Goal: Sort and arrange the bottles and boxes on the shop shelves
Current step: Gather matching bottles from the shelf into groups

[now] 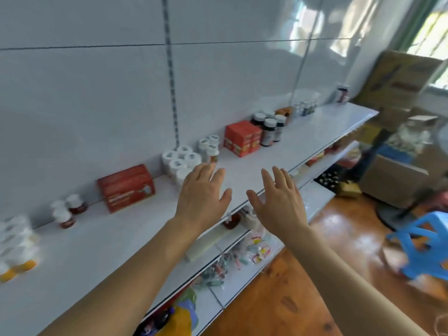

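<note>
both hands reach out over the top white shelf [278,154], and both are flat with the fingers straight and spread. the left hand [202,190] holds nothing, and the right hand [278,200] holds nothing too. they are side by side, close but not touching.

just past the left hand's fingertips stands a bunch of white bottles [180,162] with white caps. to the left of them is a dark red box [127,187], set near the wall. further left are small brown bottles [69,210] with white caps. to the right sit bright red boxes [242,138] packed close together, and right next to them dark bottles [269,130] with pale lids. all of them stand along the back of the shelf.
</note>
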